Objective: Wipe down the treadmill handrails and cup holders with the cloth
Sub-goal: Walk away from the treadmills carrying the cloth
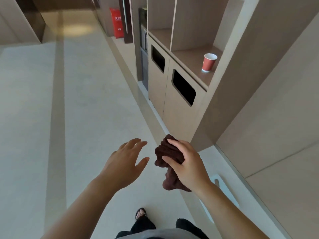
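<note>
A dark brown cloth (168,152) hangs bunched in my right hand (188,163), which grips it at chest height over the floor. My left hand (127,161) is just left of the cloth, fingers spread, holding nothing and a small gap away from it. No treadmill, handrail or cup holder is in view.
A beige cabinet (174,107) with two dark bin openings stands ahead on the right. A red paper cup (208,62) sits on its shelf. A red bag (117,23) leans by the far wall. Pale floor (82,100) stretches ahead and left. My sandalled foot (141,213) is below.
</note>
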{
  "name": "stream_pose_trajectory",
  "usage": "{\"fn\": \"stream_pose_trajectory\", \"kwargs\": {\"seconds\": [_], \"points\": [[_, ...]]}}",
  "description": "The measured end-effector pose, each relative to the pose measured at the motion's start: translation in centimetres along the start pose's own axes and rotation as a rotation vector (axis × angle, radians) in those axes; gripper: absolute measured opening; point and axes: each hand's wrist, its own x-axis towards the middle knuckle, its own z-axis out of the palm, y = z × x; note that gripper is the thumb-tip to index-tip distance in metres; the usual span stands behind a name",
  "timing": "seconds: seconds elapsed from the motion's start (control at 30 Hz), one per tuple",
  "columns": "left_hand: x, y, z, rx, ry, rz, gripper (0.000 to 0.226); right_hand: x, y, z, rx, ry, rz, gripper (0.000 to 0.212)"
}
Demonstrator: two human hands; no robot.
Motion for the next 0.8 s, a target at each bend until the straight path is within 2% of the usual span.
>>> {"fn": "stream_pose_trajectory", "kwargs": {"seconds": [0.4,0.8], "points": [[28.3,-6.3,-5.0,0.008,-0.053,0.107,0.053,25.0,5.0,0.0,0.0,0.161,0.106,0.048],[56.2,-5.8,-10.3,0.016,-0.03,0.249,0.052,50.7,8.9,-6.6,-0.021,0.268,0.113,0.049]]}}
